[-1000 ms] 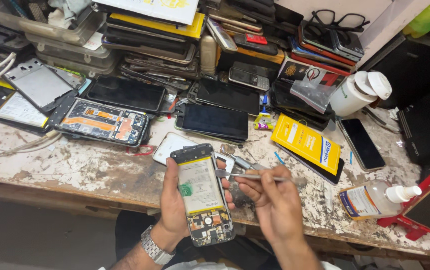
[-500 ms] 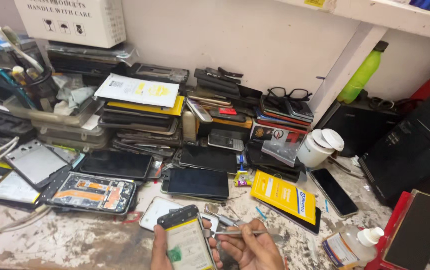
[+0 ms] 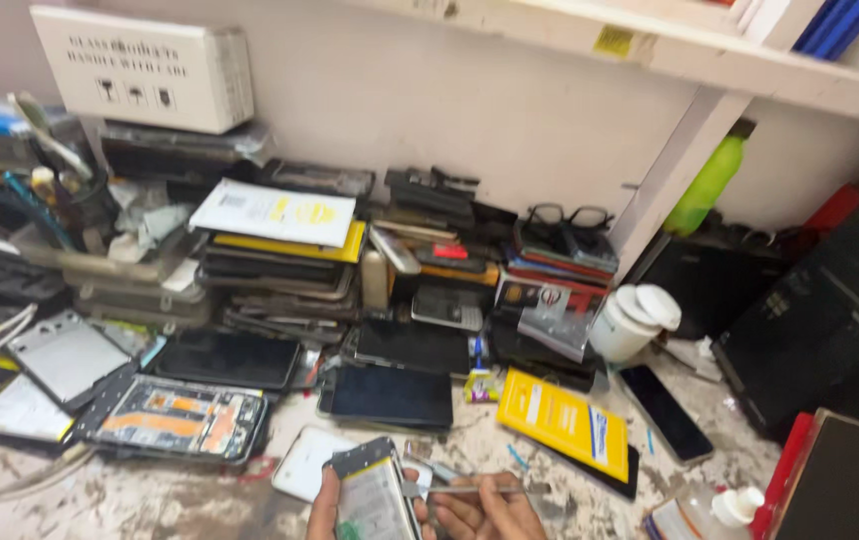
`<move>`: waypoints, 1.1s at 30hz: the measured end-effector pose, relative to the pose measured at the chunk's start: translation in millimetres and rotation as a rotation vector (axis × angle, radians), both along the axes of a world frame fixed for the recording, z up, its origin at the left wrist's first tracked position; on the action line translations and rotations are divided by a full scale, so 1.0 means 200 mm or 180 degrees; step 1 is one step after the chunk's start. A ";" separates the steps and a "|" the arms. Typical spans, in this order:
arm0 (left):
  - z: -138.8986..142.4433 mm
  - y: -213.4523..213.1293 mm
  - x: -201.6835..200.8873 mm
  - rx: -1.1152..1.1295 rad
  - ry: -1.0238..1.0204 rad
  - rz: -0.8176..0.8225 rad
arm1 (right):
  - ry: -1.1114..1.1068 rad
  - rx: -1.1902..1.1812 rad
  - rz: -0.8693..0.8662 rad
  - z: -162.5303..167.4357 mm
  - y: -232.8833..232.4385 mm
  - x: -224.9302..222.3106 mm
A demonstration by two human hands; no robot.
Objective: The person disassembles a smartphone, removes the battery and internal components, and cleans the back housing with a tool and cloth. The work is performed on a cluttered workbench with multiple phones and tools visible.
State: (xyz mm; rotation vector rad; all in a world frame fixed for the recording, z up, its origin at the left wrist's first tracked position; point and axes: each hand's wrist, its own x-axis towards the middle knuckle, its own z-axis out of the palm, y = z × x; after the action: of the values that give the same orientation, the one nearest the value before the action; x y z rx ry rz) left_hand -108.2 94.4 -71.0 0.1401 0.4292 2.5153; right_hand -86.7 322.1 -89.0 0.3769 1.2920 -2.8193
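Clamped in the left hand [image 3: 325,510], at the bottom edge of view: an opened phone [image 3: 372,495], back cover off, upright over the stained workbench [image 3: 130,495]. Pinched in the right hand [image 3: 480,512]: thin metal tweezers [image 3: 455,489], tips just beside the phone's right edge. Behind, stacked phones and screens; a yellow packet [image 3: 562,420]; a white jar [image 3: 632,320]; black glasses [image 3: 568,215].

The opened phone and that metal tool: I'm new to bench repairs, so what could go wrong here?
The tweezers in the right hand could slip and scratch the open phone, held off the bench by the left hand. An elbow could knock the small white bottle nearby.
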 end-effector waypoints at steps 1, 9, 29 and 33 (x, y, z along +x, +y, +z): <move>-0.04 0.02 -0.03 0.0049 0.0284 0.0102 | -0.0064 0.0151 -0.0161 -0.03 0.04 -0.01; -0.06 0.05 -0.08 -0.0043 -0.0547 0.0170 | 0.0871 0.0505 -0.0856 0.19 0.40 -0.01; 0.51 -0.08 0.20 0.0131 0.0449 0.0645 | 0.0941 0.6549 -0.0198 0.74 -0.02 0.19; 0.48 -0.06 0.23 -0.0043 0.0470 0.0576 | 0.1266 0.5282 -0.0422 0.82 -0.13 0.24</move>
State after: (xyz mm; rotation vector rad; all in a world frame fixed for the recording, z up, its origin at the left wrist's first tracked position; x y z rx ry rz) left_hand -61.9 82.5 24.2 0.2950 0.5396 2.6892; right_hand -38.3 296.0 75.0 -0.1773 3.3715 -1.1307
